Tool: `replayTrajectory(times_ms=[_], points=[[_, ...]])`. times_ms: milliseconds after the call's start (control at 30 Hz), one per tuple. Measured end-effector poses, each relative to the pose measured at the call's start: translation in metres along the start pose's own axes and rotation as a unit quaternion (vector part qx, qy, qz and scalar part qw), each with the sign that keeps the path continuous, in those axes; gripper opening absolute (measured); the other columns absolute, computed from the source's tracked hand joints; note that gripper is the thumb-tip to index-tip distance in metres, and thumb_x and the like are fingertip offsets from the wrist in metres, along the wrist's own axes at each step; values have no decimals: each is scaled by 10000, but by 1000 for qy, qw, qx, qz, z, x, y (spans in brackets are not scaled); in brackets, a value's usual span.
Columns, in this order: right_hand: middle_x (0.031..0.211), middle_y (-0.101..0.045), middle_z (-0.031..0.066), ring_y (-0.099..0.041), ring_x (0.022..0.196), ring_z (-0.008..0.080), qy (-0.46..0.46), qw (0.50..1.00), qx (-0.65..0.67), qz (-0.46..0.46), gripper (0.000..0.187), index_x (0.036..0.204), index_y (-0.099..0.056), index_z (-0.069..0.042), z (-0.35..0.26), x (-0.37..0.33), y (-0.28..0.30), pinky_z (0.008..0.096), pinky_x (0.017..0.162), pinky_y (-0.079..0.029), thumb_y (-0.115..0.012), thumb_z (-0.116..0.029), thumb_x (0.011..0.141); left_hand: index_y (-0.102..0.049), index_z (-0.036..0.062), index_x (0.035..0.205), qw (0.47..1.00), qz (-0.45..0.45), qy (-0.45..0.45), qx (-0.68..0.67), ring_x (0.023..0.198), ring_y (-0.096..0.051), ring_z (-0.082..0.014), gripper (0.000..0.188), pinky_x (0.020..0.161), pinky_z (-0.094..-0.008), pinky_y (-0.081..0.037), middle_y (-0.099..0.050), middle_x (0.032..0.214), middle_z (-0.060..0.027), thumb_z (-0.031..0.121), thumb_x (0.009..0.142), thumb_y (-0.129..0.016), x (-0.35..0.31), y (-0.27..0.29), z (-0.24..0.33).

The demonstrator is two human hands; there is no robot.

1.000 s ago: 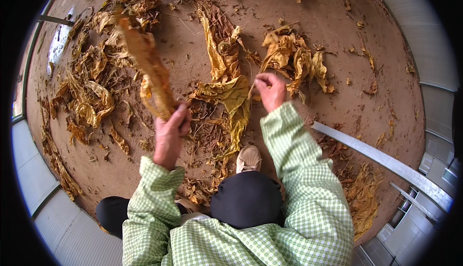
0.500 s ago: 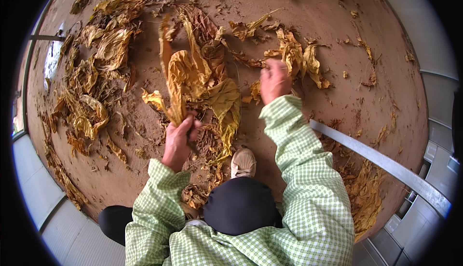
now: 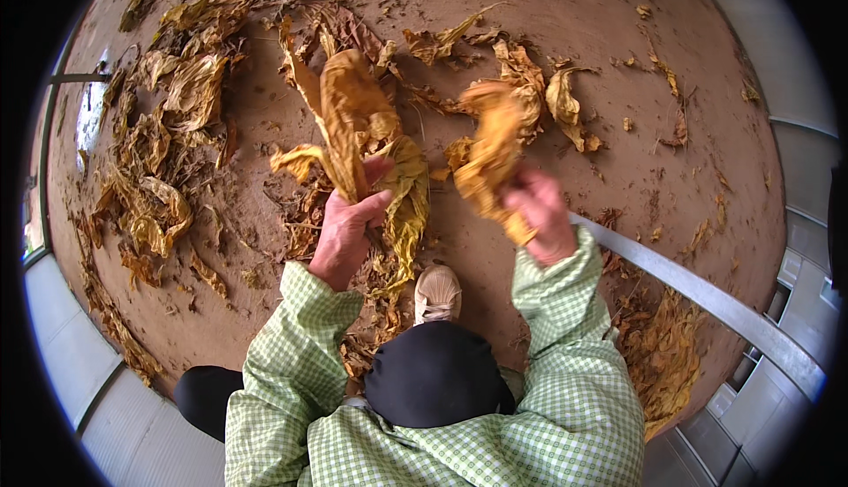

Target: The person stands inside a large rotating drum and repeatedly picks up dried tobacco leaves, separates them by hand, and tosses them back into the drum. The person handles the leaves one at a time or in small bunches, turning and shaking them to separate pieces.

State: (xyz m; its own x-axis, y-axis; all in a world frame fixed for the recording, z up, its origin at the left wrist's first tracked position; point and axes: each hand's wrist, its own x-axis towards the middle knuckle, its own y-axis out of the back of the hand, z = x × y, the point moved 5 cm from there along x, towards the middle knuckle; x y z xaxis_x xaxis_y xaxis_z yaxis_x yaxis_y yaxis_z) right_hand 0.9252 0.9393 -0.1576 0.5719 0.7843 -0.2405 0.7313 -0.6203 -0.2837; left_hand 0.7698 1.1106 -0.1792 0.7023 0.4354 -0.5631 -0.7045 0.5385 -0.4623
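Note:
My left hand (image 3: 347,233) is closed round the stem ends of a small bunch of dried tobacco leaves (image 3: 352,98), whose broad golden-brown blades stand up and away from me. To its right, my right hand (image 3: 541,215) grips another dried tobacco leaf (image 3: 491,147), crumpled, orange-brown and blurred by motion. Between the hands a yellow-green leaf (image 3: 408,200) hangs or lies beside the bunch; I cannot tell if it is held. Just beyond my right hand, curled leaves (image 3: 565,107) lie on the brown floor (image 3: 636,169).
A large heap of dried leaves (image 3: 190,98) spreads over the floor on the left. A flat metal bar (image 3: 698,293) slants in from the right, close to my right forearm, with more leaves (image 3: 667,354) beneath it. My shoe (image 3: 437,294) and dark-clad knee (image 3: 437,372) are below my hands.
My right hand has drawn back toward me from the leaves on the floor and now has a leaf in it. My left hand has shifted slightly right and away with its bunch.

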Motion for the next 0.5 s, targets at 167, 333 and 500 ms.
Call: replayTrajectory(times_ms=[167, 333, 500], points=[[878, -632, 122, -592, 737, 192, -151, 971, 52, -176, 252, 969, -615, 29, 14, -2, -94, 306, 674, -503, -531, -51, 745, -424, 39, 1256, 979, -173, -31, -102, 877, -552, -108, 446, 702, -205, -485, -538, 1113, -44, 59, 835, -572, 5, -14, -24], [983, -635, 129, -613, 806, 189, -4, 972, 125, -200, 306, 1058, -598, -5, -20, 16, -114, 285, 689, -514, -530, -225, 856, -506, 27, 1135, 993, -97, -27, 54, 761, -510, -61, 290, 603, -165, -440, -549, 1007, -49, 207, 908, -502, -12, -6, -29], [916, -644, 127, -631, 793, 172, -26, 965, -138, 222, 377, 1112, -528, 4, -31, 79, 38, 300, 663, -537, -478, -313, 914, -526, 55, 827, 989, 25, 99, 107, 582, -488, -132, 281, 510, -261, -403, -515, 644, 0, 317, 921, -495, -20, 43, -37]])
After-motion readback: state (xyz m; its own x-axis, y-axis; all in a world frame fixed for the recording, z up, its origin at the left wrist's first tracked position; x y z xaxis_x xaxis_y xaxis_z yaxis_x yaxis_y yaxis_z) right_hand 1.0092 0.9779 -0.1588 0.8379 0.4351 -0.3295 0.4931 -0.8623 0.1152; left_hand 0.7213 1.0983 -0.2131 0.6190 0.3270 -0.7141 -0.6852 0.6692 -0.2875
